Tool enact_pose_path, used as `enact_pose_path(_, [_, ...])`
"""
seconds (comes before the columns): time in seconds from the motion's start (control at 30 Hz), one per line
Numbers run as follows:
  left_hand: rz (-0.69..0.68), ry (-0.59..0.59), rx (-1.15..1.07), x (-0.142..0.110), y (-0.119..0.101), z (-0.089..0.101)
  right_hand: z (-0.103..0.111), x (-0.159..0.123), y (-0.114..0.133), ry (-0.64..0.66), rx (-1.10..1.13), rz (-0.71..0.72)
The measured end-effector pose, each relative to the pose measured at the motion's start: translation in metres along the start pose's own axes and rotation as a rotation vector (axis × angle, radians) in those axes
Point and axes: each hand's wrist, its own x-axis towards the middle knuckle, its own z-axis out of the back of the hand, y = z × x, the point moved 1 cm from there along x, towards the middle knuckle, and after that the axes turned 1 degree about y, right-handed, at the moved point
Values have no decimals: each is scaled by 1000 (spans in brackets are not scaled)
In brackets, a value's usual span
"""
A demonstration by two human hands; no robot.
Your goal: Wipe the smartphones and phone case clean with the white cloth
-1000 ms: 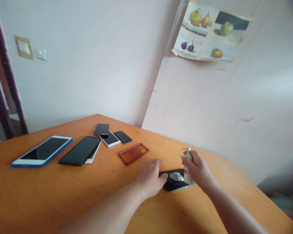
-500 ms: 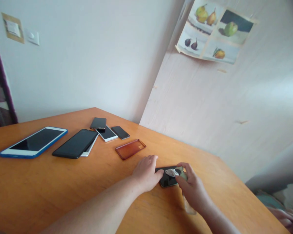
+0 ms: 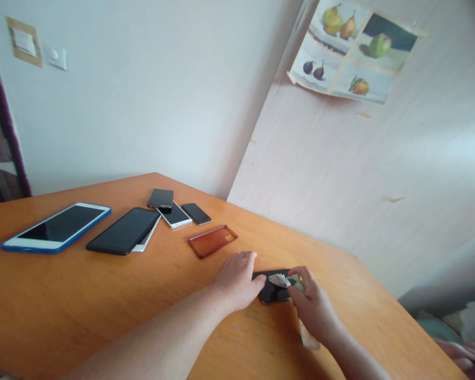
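Observation:
On the table, a black smartphone (image 3: 275, 294) lies screen up between my hands. My left hand (image 3: 239, 282) holds its left end, with the thumb along the screen edge and the fingers behind. Pinched in my right hand (image 3: 314, 303) is a crumpled white and pale green cloth (image 3: 279, 280), which rests on the screen. A pale, flat strip (image 3: 309, 338) shows beneath my right hand; my palm hides most of it, so I cannot tell what it is. Beyond my left hand lies a reddish-brown translucent phone case (image 3: 212, 241).
Left on the wooden table (image 3: 142, 295) lie a white tablet (image 3: 63, 227) in a blue case, a large black device (image 3: 122, 230) over a white one, and several phones (image 3: 175, 215). Walls stand behind, with fruit pictures (image 3: 356, 50). Part of a person's hand (image 3: 465, 351) shows at lower right.
The cloth in my right hand has shifted slightly on the phone's screen. My left hand keeps its hold, and the whole view has tilted a little.

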Motion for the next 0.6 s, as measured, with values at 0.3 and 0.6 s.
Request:
enact_pose_path(0.3, [26,29,-23,0,-2,2,0,2,-2,-23,17,-17])
enact_pose_path(0.6, [16,26,-5,0,-1,2,2,2,-1,-39,-35,-2])
